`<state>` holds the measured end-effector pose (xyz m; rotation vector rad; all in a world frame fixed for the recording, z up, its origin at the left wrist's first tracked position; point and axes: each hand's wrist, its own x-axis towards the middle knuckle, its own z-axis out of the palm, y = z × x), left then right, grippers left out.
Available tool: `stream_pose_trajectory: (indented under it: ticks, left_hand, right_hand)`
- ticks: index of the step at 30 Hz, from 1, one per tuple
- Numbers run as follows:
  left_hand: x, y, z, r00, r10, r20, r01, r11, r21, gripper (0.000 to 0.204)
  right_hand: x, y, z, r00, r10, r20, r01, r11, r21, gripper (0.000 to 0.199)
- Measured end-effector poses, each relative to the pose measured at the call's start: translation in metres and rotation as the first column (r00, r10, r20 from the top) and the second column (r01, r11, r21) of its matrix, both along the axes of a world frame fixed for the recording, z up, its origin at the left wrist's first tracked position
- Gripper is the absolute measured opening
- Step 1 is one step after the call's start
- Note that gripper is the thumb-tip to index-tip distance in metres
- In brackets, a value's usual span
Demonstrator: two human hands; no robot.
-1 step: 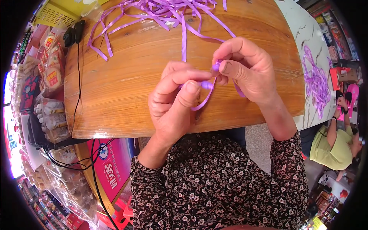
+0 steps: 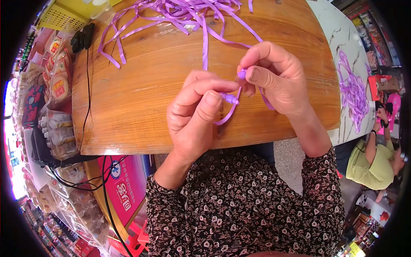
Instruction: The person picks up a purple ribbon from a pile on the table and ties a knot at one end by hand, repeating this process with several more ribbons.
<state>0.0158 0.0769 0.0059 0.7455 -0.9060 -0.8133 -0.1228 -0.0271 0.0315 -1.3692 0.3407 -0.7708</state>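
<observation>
Above the near part of the wooden table, my left hand (image 2: 190,109) pinches a small purple plastic piece (image 2: 230,99) with a narrow tip between thumb and fingers. Close by on the right, my right hand (image 2: 278,81) grips a rounded purple plastic piece (image 2: 242,74) between thumb and forefinger. A thin purple ribbon (image 2: 229,116) curves below and between the two hands. The two plastic pieces are apart. My fingers partly cover both, so their full shape is hidden.
A heap of purple ribbons (image 2: 180,13) lies at the far side of the wooden table (image 2: 128,107). More ribbons (image 2: 354,96) rest on the white marbled table at right. Packaged goods (image 2: 60,83) and a black cable (image 2: 87,85) border the left. A person in yellow-green (image 2: 370,165) is at right.
The purple piece in my left hand has tipped slightly downward and shows a little more. Both hands have otherwise barely moved.
</observation>
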Motion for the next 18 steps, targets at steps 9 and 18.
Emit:
stream_pose_trajectory:
  ticks: [9,18]
  left_hand:
    - [-0.021,-0.003,0.015,0.994,0.024,-0.109,-0.014,0.996,0.090,0.015]
    - [-0.021,-0.001,0.026,0.992,-0.006,-0.125,0.029,0.983,0.183,0.019]
  right_hand:
    - [0.000,0.003,0.008,0.997,0.043,0.065,-0.055,0.980,0.191,0.011]
    - [-0.003,0.006,0.008,0.999,0.035,0.042,-0.036,0.999,0.041,0.011]
